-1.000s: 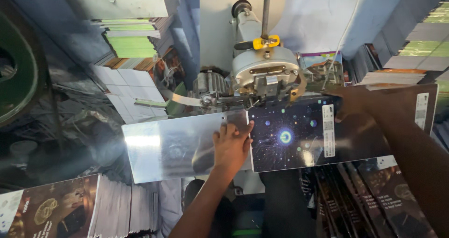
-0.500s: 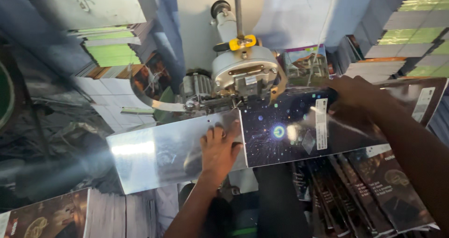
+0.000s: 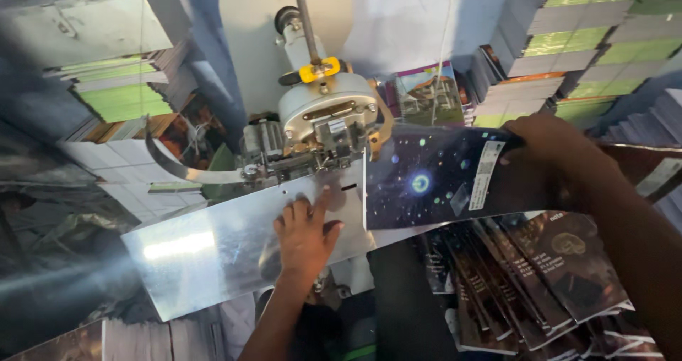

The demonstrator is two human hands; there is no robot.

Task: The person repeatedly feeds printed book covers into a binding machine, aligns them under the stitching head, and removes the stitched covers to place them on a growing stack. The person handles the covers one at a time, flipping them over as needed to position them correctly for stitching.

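Observation:
A dark booklet (image 3: 433,180) with a starry cover and a white label lies across the right end of a shiny metal plate (image 3: 206,251), its left edge next to the stitching head (image 3: 327,123) of a grey machine. My right hand (image 3: 550,144) grips the booklet's right end. My left hand (image 3: 305,233) rests flat on the plate, fingers spread, just left of the booklet and below the machine head.
A fanned pile of dark booklets (image 3: 526,283) lies below my right arm. Stacks of green-and-white printed sheets (image 3: 590,38) stand at the upper right and more stacks (image 3: 117,95) at the upper left. A curved metal strip (image 3: 181,169) juts left from the machine.
The booklet has slid right, away from the machine head, with my right hand. My left hand, which lay on the booklet's left edge, now rests on the bare plate.

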